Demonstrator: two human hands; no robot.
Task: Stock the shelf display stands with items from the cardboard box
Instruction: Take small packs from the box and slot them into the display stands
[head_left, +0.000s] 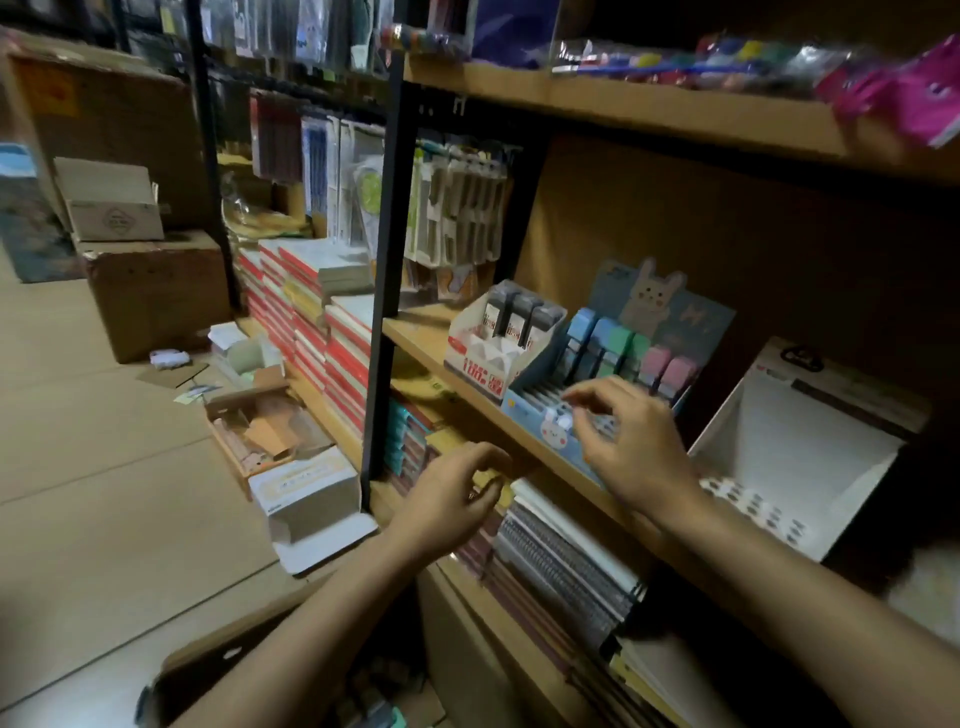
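A blue bunny-printed display stand (550, 428) stands on the middle wooden shelf (415, 332), with several pastel blue, green and pink items (613, 348) upright in its back rows. My right hand (631, 441) hovers over the stand's front rows with fingers loosely curled; I cannot see anything in it. My left hand (449, 499) hangs lower, in front of the shelf edge, fingers loosely curled and holding nothing visible. The open cardboard box (218, 670) sits at the bottom edge, under my left forearm.
A white and red display box (480, 358) with dark packs stands left of the bunny stand. An empty white display stand (789, 452) is at the right. Notebooks (566, 566) fill the lower shelf. Small boxes (306, 493) and cartons (156, 291) litter the floor at left.
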